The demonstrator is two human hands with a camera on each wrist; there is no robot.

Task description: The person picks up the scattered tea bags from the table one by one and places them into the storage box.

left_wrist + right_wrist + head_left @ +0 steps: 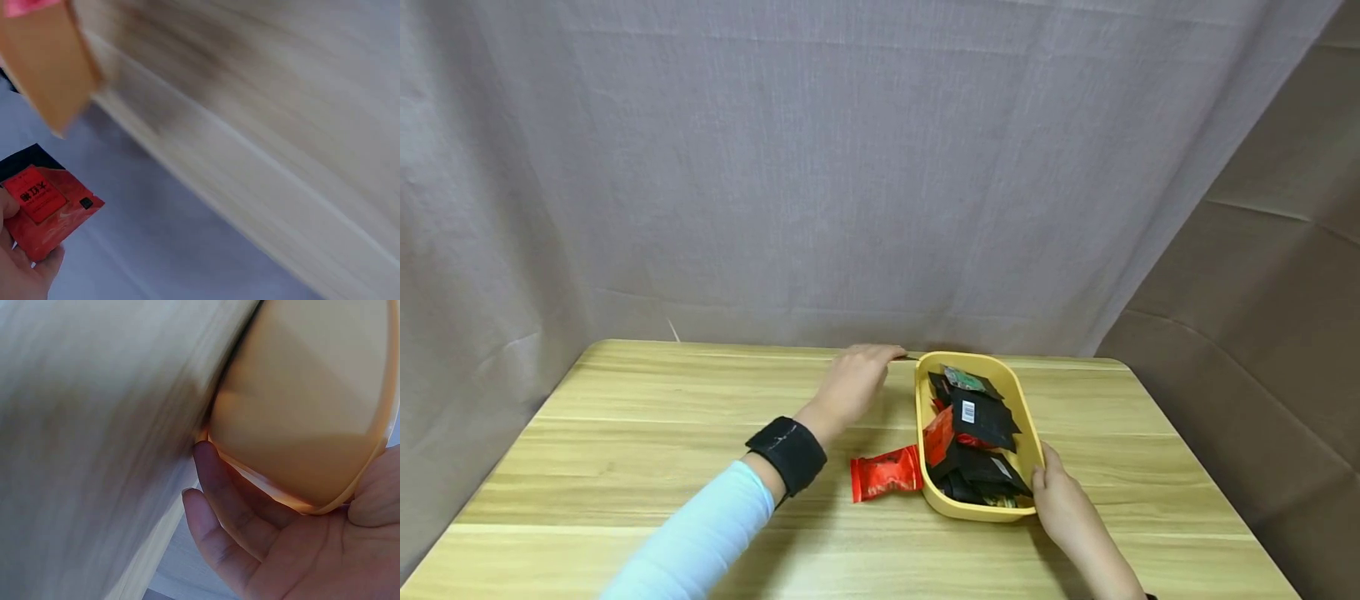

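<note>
My left hand (856,382) is beside the far left corner of a yellow plastic bin (966,510). Between thumb and fingers it pinches a red and black tea packet (47,215), of which only a thin dark edge shows in the head view. My right hand (1066,502) grips the bin's near right side. In the right wrist view its thumb is by the rim and its fingers reach under the base. Inside the bin lie several black packets (983,417) and a red packet (937,437). Another red packet (886,473) lies on the table against the bin's left side.
The light wooden table (647,467) has rounded far corners. Its far edge runs just behind the bin. A grey cloth (820,175) hangs behind the table, with a brownish cloth (1247,333) along the right.
</note>
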